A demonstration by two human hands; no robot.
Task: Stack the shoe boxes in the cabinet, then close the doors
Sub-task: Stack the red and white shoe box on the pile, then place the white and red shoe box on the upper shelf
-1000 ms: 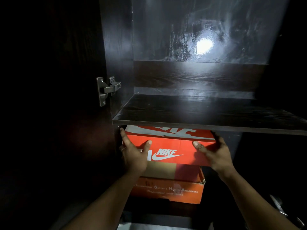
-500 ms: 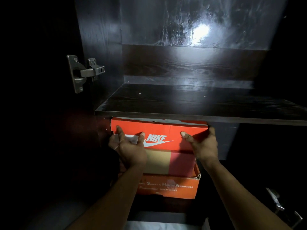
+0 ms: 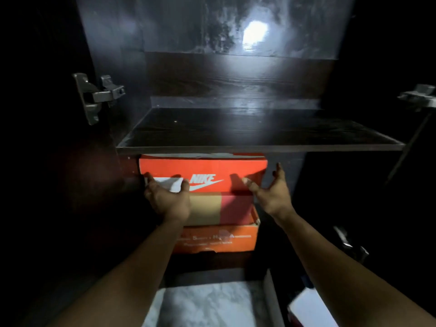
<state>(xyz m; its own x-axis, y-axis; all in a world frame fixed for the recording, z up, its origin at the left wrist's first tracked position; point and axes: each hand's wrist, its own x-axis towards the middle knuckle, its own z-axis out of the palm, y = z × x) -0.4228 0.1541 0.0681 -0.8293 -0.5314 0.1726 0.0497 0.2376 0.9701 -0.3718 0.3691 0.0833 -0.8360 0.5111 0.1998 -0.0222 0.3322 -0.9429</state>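
While left hand touches the Nike box, right hand spreads open.

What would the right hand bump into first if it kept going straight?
Probably the orange-red cardboard Nike shoe box: the open right hand points at its right front corner. The hand might instead slip past into the dark wooden cabinet; depth is unclear.
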